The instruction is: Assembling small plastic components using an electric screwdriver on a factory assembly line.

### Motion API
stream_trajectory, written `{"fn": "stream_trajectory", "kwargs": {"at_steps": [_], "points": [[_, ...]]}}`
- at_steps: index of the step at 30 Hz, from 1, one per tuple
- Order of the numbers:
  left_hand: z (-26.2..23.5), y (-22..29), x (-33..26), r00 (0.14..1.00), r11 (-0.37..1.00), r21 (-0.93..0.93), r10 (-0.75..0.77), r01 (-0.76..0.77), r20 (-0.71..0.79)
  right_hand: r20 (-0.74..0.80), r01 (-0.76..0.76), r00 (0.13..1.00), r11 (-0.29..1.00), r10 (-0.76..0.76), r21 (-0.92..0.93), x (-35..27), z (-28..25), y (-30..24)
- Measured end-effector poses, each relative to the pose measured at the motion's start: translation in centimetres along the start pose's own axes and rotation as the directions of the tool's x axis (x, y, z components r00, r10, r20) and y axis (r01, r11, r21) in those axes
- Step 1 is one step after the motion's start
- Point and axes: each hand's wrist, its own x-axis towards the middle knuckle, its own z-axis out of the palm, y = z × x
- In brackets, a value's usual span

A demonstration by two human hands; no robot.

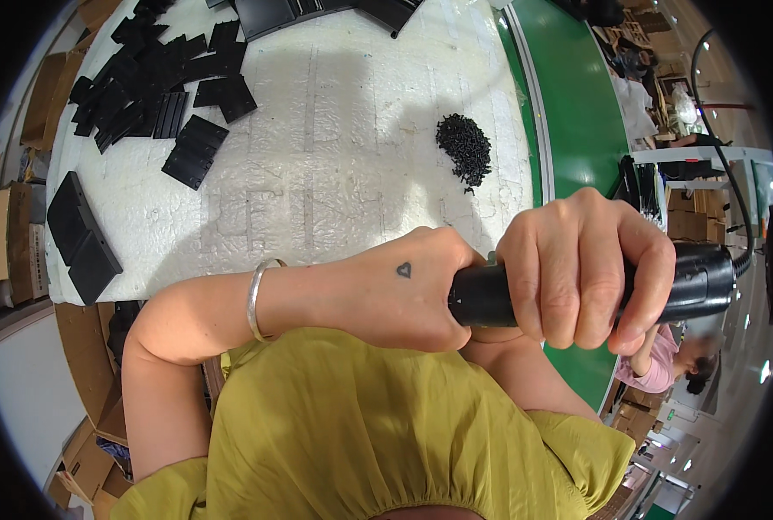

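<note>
Head view: my right grip (581, 273) is wrapped round a black cylindrical tool (698, 282), four fingers folded over it; the tool lies crosswise in front of my torso, at the near right. From its right end a cord (743, 263) runs off and arcs toward the far right. The tool's left end meets my left grip (404, 290), which is back-up with the fingers curled out of sight; whether they clasp anything, I cannot tell. Left wrist: silver bracelet (254, 299). Table (317, 199): white, with a wrinkled covering. Far left on it, a heap of flat black parts (126, 91), overlapping at mixed angles; one ribbed black panel (195, 152) lies on the heap's near right side. Nearer me, by the left edge, a long black piece (85, 238) rests aslant. Larger black pieces (273, 17) sit at the far side. Right of centre, well apart from the heap, a small mound of tiny black bits (464, 147), too small to identify. Green surface (568, 87) along the table's right; beyond it, a co-worker in a pink top (651, 368).
</note>
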Motion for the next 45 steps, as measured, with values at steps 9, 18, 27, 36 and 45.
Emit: {"fn": "stream_trajectory", "kwargs": {"at_steps": [9, 18, 27, 36, 45], "points": [[0.4, 0.6, -0.3, 1.0, 0.994, 0.103, -0.021, 0.018, 0.022, -0.035, 0.086, 0.995, 0.995, -0.088, -0.057, -0.2, 1.5, 0.5], [0.5, 0.2, -0.5, 1.0, 0.994, 0.105, 0.023, -0.025, 0.019, -0.029, 0.083, 0.996, 0.993, -0.086, -0.088, -0.3, 1.9, 0.7], [0.0, 0.8, -0.1, 0.997, 0.969, 0.237, 0.071, -0.068, -0.005, -0.004, 0.112, 0.993, 0.979, -0.115, -0.169, -0.4, 1.8, 0.6], [-0.9, 0.4, 0.2, 0.99, 0.998, 0.059, -0.017, 0.009, 0.138, -0.02, 0.07, 0.997, 0.983, -0.074, -0.171, -0.4, 1.2, 0.4], [-6.0, 1.4, 1.1, 0.985, 0.956, 0.285, 0.021, -0.069, 0.169, -0.206, 0.03, 0.971, 0.92, -0.119, -0.39, -1.3, 2.5, -0.6]]}}
